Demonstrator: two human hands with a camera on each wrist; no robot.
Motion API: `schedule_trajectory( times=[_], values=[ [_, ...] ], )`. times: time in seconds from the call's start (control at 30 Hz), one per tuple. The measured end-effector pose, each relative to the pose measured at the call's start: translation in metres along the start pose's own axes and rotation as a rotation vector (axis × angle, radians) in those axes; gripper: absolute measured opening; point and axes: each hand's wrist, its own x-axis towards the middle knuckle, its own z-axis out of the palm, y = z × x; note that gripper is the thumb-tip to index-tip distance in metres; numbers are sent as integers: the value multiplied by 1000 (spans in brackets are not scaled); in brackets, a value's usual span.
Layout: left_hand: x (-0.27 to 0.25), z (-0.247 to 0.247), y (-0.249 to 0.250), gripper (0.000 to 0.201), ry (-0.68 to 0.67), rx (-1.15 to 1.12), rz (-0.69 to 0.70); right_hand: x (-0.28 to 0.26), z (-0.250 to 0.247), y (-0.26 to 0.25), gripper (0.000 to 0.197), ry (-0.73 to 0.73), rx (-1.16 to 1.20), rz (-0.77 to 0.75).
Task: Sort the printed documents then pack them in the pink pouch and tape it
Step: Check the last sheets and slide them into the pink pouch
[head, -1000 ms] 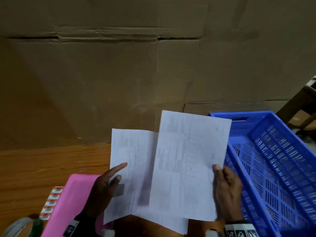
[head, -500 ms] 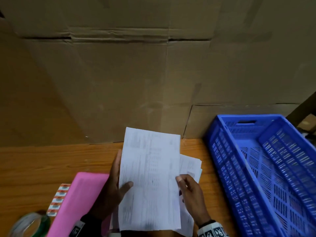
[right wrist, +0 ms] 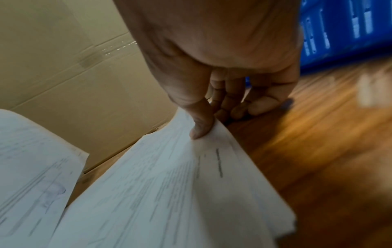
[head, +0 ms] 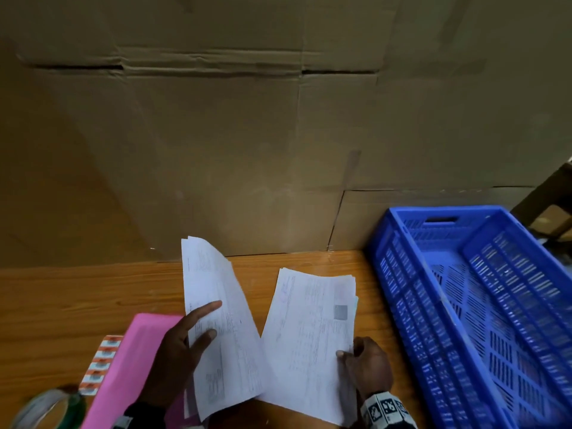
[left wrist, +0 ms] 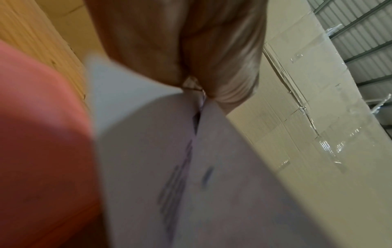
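Two batches of printed white documents are held apart over the wooden table (head: 77, 298). My left hand (head: 185, 345) grips the left sheets (head: 216, 320), index finger stretched across the page, thumb on its face; they stand tilted and curl at the top. My right hand (head: 365, 363) pinches the right stack (head: 309, 335) at its lower right edge, thumb on top (right wrist: 199, 127), fingers underneath. The pink pouch (head: 130, 366) lies flat at the lower left, partly under my left hand. A tape roll (head: 49, 407) sits at the bottom left corner.
A blue slotted plastic crate (head: 483, 305) stands on the right side of the table. Tall cardboard boxes (head: 278, 150) wall off the back. A strip of small orange-and-white labels (head: 100, 363) lies left of the pouch.
The papers, overlapped in one bundle half a second ago, are now split into two batches, the left hand's to the left and the right hand's to the right.
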Motion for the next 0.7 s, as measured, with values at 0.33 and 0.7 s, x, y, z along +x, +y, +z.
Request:
schedule_trajectory(
  times=[0.33, 0.7],
  values=[
    [-5, 4, 5, 41, -11, -55, -55, 4, -4, 21, 17, 98, 3, -246],
    [-1, 8, 7, 42, -44, -72, -52, 4, -14, 26, 27, 120, 148, -245]
  ],
)
